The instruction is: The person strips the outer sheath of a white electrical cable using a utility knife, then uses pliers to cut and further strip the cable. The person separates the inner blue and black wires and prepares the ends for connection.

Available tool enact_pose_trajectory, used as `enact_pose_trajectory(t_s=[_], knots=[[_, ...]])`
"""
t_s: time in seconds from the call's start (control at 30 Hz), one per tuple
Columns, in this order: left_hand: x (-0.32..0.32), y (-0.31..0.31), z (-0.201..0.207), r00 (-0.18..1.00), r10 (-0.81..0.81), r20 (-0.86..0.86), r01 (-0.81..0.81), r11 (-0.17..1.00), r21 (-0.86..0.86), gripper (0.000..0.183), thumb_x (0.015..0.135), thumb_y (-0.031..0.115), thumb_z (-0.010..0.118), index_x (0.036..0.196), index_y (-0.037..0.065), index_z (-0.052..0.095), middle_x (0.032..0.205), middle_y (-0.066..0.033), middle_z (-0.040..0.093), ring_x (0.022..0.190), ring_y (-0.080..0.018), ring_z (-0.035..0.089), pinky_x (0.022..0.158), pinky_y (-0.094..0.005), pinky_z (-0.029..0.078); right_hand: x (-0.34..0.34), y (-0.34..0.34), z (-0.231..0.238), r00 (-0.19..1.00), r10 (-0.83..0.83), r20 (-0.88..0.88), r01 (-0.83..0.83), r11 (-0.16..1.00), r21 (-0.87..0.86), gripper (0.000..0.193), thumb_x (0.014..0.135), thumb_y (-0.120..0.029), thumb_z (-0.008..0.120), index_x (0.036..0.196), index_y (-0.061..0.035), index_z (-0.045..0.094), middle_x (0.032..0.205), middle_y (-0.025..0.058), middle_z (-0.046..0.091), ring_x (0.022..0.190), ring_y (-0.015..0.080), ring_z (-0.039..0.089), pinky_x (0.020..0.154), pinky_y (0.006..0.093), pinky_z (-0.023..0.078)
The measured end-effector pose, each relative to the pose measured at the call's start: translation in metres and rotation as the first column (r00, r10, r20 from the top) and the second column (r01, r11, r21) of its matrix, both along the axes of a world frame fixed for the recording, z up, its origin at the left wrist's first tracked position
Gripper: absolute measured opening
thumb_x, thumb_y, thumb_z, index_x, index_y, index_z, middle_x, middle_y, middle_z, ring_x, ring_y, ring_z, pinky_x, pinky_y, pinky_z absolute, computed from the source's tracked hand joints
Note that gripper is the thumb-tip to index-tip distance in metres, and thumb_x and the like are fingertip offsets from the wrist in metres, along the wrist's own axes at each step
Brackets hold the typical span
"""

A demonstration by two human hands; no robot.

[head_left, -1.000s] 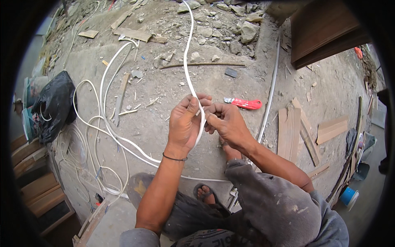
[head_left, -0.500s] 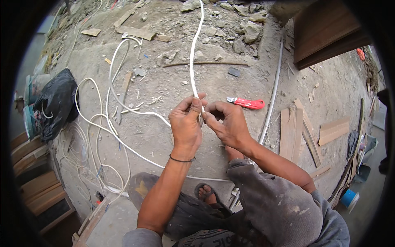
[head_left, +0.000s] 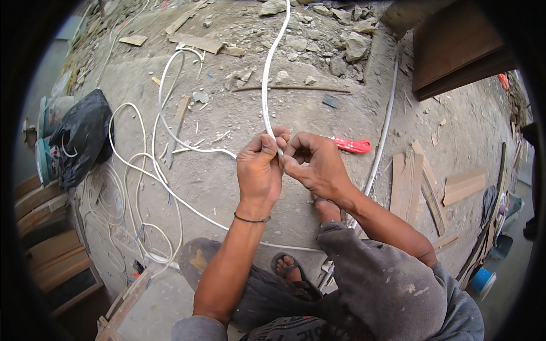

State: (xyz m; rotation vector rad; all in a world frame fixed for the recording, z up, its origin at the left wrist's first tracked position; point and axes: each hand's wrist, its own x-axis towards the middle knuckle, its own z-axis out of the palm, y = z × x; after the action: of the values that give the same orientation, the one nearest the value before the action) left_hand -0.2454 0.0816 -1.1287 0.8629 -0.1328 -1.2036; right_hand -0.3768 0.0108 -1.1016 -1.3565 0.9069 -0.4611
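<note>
Cable: white cable (head_left: 265, 79) held up between both hands above the floor (head_left: 219, 182), run away past the top edge.
Step in hand: one spot seemingly being worked by fingertip; detail hidden by fingers.
Next move: firm left hold and fine right pinch seem called for.
Left hand (head_left: 259, 173): raised, palm turned inward, thumb uppermost; fingers clamped on the cable.
Right hand (head_left: 317, 167): angled in from lower right, back upward; thumb and forefinger closed on the cable, beside the left fingertips.
Red knife (head_left: 354, 145): left on floor, partly covered by right hand.
</note>
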Motion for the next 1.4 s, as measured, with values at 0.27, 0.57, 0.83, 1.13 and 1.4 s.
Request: enact_pose_trajectory(t_s=[0.27, 0.57, 0.83, 1.13, 1.4], knots=[[-0.004, -0.002, 0.007, 0.98, 0.074, -0.187, -0.06, 0.995, 0.076, 0.028, 0.105, 0.017, 0.066, 0.119, -0.007, 0.067, 0.098, -0.0102, 0.073, 0.102, -0.0197, 0.069, 0.111, -0.0398, 0.051, 0.008, 0.012, 0.007, 0.988, -0.136, 0.068, 0.144, 0.982, -0.125, 0.018, 0.086, -0.004, 0.081, 0.09, 0.0053, 0.066, 0.073, 0.0063, 0.066, 0.066, 0.0082, 0.059, 0.062, 0.0268, 0.052], [-0.004, -0.007, -0.004, 0.993, 0.045, -0.113, -0.039, 0.998, 0.052, 0.026, 0.104, 0.016, 0.066, 0.115, -0.008, 0.067, 0.093, -0.0105, 0.072, 0.099, -0.02, 0.07, 0.121, -0.0431, 0.043, -0.004, -0.002, -0.008, 0.989, -0.08, 0.121, 0.065, 0.991, 0.119, 0.012, 0.09, -0.006, 0.077, 0.094, 0.0051, 0.079, 0.076, 0.0066, 0.072, 0.07, 0.0106, 0.063, 0.063, 0.0299, 0.052], [-0.028, -0.041, 0.008, 0.996, 0.026, -0.087, -0.019, 0.996, 0.084, 0.03, 0.107, 0.019, 0.063, 0.121, -0.008, 0.064, 0.091, -0.0091, 0.07, 0.097, -0.0197, 0.069, 0.101, -0.0371, 0.053, -0.034, -0.028, 0.018, 0.993, 0.02, 0.12, -0.025, 0.999, 0.034, 0.019, 0.103, -0.013, 0.067, 0.101, 0.0037, 0.074, 0.08, 0.0014, 0.068, 0.072, 0.0079, 0.061, 0.065, 0.0273, 0.052], [-0.062, -0.081, 0.03, 0.999, 0.044, 0.021, -0.045, 0.997, 0.064, 0.025, 0.109, 0.013, 0.059, 0.112, -0.01, 0.069, 0.088, -0.0065, 0.067, 0.079, -0.0124, 0.062, 0.076, -0.027, 0.052, -0.047, -0.044, 0.039, 0.992, -0.12, 0.04, 0.121, 0.992, -0.032, 0.023, 0.102, -0.016, 0.064, 0.088, 0.0012, 0.07, 0.075, 0.0001, 0.064, 0.066, 0.0077, 0.058, 0.058, 0.0262, 0.048], [-0.086, -0.089, 0.043, 0.989, 0.032, 0.143, -0.037, 0.999, 0.029, 0.019, 0.106, 0.006, 0.061, 0.101, -0.009, 0.072, 0.083, -0.0057, 0.068, 0.076, -0.0117, 0.06, 0.075, -0.0282, 0.051, -0.067, -0.046, 0.038, 0.962, -0.249, 0.109, 0.226, 0.956, 0.19, 0.024, 0.104, -0.02, 0.064, 0.085, -0.0059, 0.065, 0.07, -0.0028, 0.056, 0.06, 0.0065, 0.049, 0.055, 0.025, 0.043]])
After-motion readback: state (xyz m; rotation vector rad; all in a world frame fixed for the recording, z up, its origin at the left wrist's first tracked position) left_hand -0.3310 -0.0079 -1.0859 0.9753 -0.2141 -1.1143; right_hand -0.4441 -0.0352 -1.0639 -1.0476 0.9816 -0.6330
